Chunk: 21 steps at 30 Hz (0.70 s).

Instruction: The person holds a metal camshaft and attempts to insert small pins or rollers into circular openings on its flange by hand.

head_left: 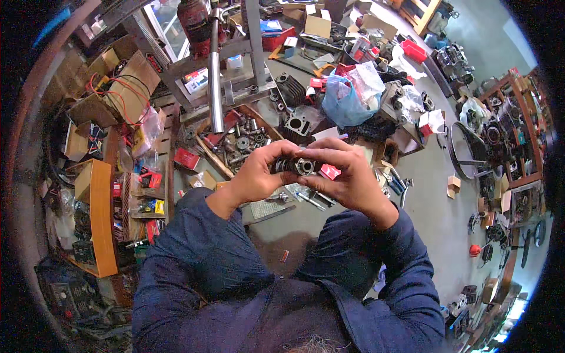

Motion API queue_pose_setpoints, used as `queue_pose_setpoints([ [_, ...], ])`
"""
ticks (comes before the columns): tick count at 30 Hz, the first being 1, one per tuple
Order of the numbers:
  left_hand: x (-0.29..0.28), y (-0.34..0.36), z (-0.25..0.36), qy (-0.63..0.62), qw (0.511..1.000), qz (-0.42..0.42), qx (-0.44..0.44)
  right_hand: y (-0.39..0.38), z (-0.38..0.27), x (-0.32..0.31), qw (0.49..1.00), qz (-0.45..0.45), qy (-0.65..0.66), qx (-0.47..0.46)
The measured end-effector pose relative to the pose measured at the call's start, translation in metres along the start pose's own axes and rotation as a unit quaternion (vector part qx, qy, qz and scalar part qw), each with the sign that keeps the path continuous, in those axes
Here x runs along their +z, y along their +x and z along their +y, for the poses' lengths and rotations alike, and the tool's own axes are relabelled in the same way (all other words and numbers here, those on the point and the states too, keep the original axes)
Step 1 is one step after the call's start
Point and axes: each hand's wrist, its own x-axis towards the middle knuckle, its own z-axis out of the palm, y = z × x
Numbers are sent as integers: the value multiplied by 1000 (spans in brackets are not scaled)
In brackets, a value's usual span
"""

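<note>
My left hand and my right hand both grip a small metal cylindrical part at the middle of the view, above my knees. Its flanged, holed end faces right. My left fingers wrap over its left side, and my right fingertips and thumb press on it from above and below. Behind it lie a wooden tray of metal parts, a finned engine cylinder and a red-and-white box. Loose tools and slim rods lie on the floor beneath my hands.
A press frame with a hanging steel tube stands ahead. Boxes and an orange wooden shelf crowd the left. Blue bags sit right of centre. A wooden rack of engine parts and a red round object are at right.
</note>
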Motion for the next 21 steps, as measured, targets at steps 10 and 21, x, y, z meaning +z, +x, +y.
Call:
queue_pose_setpoints([
  [10,4,1,8,25,999,6,-23,-2,2,-8,999,-27,16,27],
  [21,5,0,18,-103,987,-27,-118,-8,9,-14,985,-36,129,105],
])
